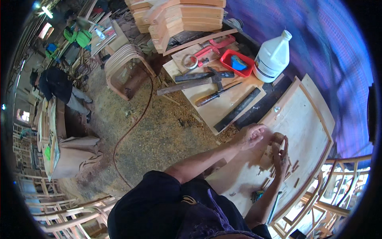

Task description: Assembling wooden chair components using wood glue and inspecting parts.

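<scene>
Head view: beside short dowels (pixel 295 165) on your pale worktop (pixel 299 119), your right hand's (pixel 281 160) grip pinches a wooden piece (pixel 266 160); your left hand's (pixel 251 136) grip curls, contents unclear. Beyond lie a hammer (pixel 195 83) and, upright, a white jug (pixel 274 55).

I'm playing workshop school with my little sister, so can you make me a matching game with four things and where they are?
Things:
1. hammer
2. white jug
3. blue thing
4. short wooden pegs

Places:
A. standing upright beside the red tray
B. lying on the big pale panel, near the right hand
C. inside the red tray
D. lying on the tool board, its handle sticking out past the edge

Right pairs: 1-D, 2-A, 3-C, 4-B
</scene>
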A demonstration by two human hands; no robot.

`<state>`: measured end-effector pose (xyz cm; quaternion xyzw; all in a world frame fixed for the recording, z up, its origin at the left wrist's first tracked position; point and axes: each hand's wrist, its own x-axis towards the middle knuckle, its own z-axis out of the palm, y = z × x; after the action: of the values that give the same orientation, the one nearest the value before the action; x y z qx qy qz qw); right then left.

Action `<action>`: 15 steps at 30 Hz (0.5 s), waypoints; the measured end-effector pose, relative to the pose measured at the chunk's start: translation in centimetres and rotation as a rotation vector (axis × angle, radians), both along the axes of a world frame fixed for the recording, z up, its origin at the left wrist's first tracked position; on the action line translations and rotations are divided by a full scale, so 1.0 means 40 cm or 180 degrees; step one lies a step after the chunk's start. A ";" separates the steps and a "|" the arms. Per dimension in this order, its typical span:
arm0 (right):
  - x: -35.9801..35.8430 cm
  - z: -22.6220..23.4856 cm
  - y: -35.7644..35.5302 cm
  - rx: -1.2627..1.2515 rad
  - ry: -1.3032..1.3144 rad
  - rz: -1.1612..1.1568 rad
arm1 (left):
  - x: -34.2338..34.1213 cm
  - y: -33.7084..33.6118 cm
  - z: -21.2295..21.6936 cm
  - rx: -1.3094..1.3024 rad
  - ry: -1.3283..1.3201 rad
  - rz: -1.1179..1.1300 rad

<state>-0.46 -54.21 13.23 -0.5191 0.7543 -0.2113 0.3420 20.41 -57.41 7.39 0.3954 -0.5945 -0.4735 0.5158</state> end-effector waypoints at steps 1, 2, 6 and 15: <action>-0.012 -0.010 0.001 -0.0028 0.0016 0.0011 | 0.030 0.010 0.039 0.0238 0.0026 -0.0084; -0.028 -0.035 0.005 -0.0216 -0.0105 0.0037 | 0.060 0.020 0.073 0.0462 0.0048 -0.0162; -0.005 0.021 -0.008 -0.0114 -0.0118 0.0051 | 0.233 0.040 0.072 0.0361 -0.0139 0.0340; -0.046 0.011 0.029 -0.0282 -0.0122 0.0052 | 0.740 -0.104 0.242 0.0853 0.0963 0.1823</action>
<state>-2.32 -53.05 13.67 -0.5358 0.7333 -0.2514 0.3347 50.00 -61.57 17.08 0.5357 -0.3087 -0.4367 0.6535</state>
